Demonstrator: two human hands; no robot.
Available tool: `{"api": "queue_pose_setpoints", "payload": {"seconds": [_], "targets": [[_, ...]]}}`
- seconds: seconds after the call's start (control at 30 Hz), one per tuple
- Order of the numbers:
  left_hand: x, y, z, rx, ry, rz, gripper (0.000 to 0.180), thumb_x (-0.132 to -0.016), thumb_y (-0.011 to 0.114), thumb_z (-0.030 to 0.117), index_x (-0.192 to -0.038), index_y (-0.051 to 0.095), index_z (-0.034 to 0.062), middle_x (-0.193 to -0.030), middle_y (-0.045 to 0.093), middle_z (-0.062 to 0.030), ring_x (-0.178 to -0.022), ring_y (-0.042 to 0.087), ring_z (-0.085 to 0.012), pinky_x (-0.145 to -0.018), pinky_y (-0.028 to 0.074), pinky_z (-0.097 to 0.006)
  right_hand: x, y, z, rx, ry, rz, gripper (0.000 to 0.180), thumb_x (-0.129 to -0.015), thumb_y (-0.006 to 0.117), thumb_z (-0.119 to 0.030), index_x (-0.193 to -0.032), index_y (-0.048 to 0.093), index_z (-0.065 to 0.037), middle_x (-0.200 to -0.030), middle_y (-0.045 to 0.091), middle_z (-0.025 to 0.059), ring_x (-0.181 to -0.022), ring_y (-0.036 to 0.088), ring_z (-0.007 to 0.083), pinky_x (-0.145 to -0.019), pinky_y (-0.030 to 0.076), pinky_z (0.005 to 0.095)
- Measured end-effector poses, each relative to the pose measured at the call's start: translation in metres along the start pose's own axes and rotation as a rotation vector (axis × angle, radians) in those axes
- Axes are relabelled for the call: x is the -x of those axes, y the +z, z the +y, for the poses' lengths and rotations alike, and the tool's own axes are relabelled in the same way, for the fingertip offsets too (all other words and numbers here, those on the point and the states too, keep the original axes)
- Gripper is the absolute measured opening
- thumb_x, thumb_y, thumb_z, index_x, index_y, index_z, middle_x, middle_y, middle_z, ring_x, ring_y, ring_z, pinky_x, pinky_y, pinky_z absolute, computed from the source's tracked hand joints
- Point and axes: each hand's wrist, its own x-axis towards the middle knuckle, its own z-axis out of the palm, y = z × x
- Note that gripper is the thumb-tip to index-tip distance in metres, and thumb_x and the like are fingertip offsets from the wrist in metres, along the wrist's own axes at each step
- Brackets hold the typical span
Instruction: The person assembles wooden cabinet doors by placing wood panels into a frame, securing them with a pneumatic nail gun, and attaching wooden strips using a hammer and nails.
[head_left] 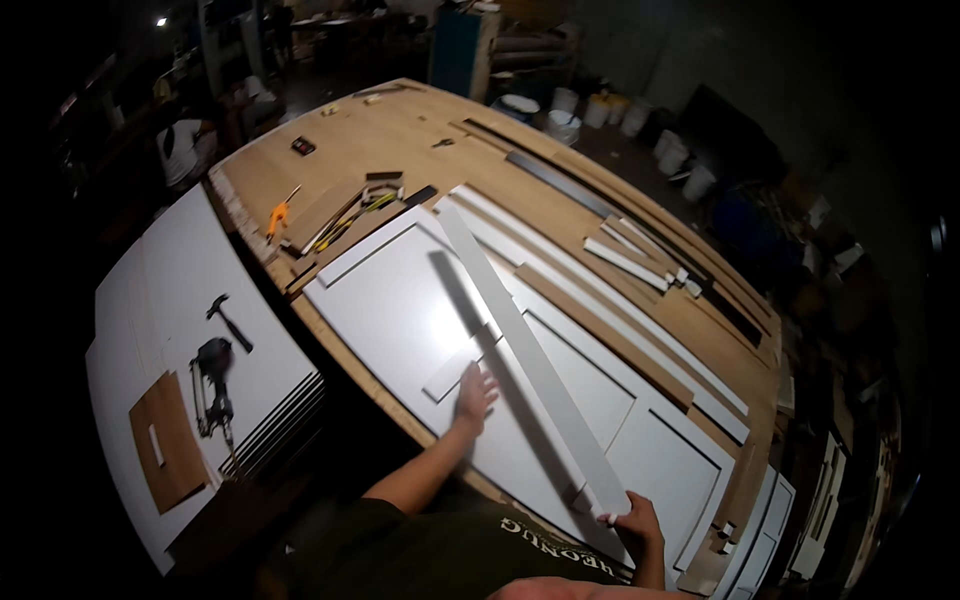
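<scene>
While the right hand grips one end of a long board, the scene reads as follows.

Right hand: the right hand [638, 518], at the lower right of the frame, is closed around the near end of a long white strip of board [525, 355].

Long white strip: it is lifted clear of the panel beneath, running on a diagonal from the lower right up toward the centre top, and throws a dark shadow to its left.

Left hand: the left hand [474, 395], near the centre of the frame, lies open and flat, fingers spread, pressed on a white panelled door [400, 310] and touching a short white strip [452, 365] that lies on it.

White panelled door: it lies flat on the wooden counter [400, 135], filling the middle of the frame, with raised white frame pieces along its edges.

Counter, upper part: a yellow-handled tool [279, 216] and a cluster of small hand tools [360, 205] lie above the door at the upper left; more loose white strips [625, 262] and a dark long rail [560, 180] lie to the upper right.

Left of frame: a stack of white sheets [190, 270] carries a hammer [229, 321], a nail gun [214, 385] and a brown cardboard piece [165, 450].

Background: white buckets [563, 125] stand on the floor beyond the counter at the top of the frame.
</scene>
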Motion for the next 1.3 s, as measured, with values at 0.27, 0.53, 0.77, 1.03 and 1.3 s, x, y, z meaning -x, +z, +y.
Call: {"api": "queue_pose_setpoints", "payload": {"seconds": [0.27,0.53,0.77,1.03,1.3], "targets": [[0.026,-0.122,0.08,-0.08,0.385,0.247,0.057,-0.094,0.051,0.042,-0.12,0.046,-0.0084,-0.118,0.055,-0.0216,-0.108,0.054,-0.0303,-0.093,0.044,-0.035,0.059,0.062,-0.02,0.384,-0.027,-0.098,0.067,-0.049,0.09,-0.037,-0.101,0.061,-0.008,-0.075,0.068,0.0121,-0.071,0.067,0.0256,-0.07,0.052,0.0319],[-0.012,-0.197,0.094,-0.977,0.264,0.64,0.093,-0.089,0.054,0.05,-0.147,0.004,-0.0027,-0.13,0.047,-0.0323,-0.118,0.048,-0.0453,-0.099,0.04,-0.045,0.033,0.126,-0.027,0.351,-0.41,0.229,0.057,-0.052,0.082,-0.027,-0.1,0.057,-0.008,-0.096,0.06,0.0131,-0.091,0.059,0.0316,-0.078,0.049,0.0404],[-0.024,-0.189,0.147,-1.3,0.037,0.402,0.094,-0.086,0.059,0.046,-0.147,0.004,-0.0014,-0.114,0.059,-0.0297,-0.102,0.06,-0.0436,-0.088,0.048,-0.047,0.012,0.148,-0.054,0.442,-0.41,0.356,0.053,-0.051,0.081,-0.018,-0.099,0.062,-0.006,-0.103,0.061,0.0129,-0.095,0.057,0.0341,-0.082,0.047,0.0424],[-0.028,-0.192,0.158,-1.198,0.053,0.303,0.094,-0.081,0.067,0.037,-0.143,0.012,-0.0075,-0.1,0.065,-0.0238,-0.095,0.063,-0.0382,-0.085,0.049,-0.042,-0.005,0.168,-0.071,0.537,-0.324,0.357,0.068,-0.056,0.08,-0.018,-0.119,0.057,-0.007,-0.116,0.058,0.0157,-0.106,0.054,0.0358,-0.092,0.042,0.0442],[-0.061,-0.234,0.195,-0.782,0.17,0.274,0.091,-0.086,0.063,0.022,-0.147,0.0,-0.0006,-0.07,0.063,-0.011,-0.059,0.063,-0.0227,-0.058,0.052,-0.033,-0.069,0.248,-0.189,0.426,-0.409,0.291,0.073,-0.059,0.082,-0.021,-0.124,0.053,-0.004,-0.122,0.055,0.0164,-0.113,0.053,0.0337,-0.092,0.045,0.0408]]}}
